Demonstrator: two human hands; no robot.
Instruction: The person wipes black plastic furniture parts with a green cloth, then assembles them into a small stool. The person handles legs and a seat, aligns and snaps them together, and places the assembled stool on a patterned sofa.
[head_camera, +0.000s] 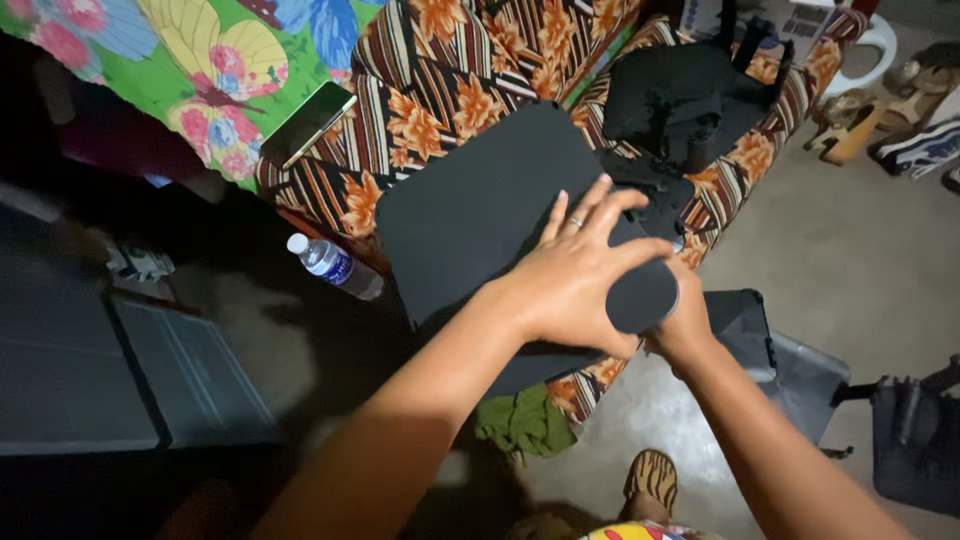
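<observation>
One round black disc (642, 295) sits at the near right edge of one flat black panel (480, 215); the disc faces up toward the camera, and being round it shows no long axis; the panel's long axis runs from the lower left to the upper right, resting tilted on the sofa's flower-patterned striped cushions (440, 90). The left hand (575, 275) lies over the panel with fingers spread, thumb curled on the disc's upper rim; the right hand (685, 320) is below and behind the disc, and whether it clasps the disc cannot be told. One plastic water bottle (333, 265) lies left of the panel; one phone (307, 122) lies on the sofa's edge; one green cloth (525, 422) lies on the floor.
</observation>
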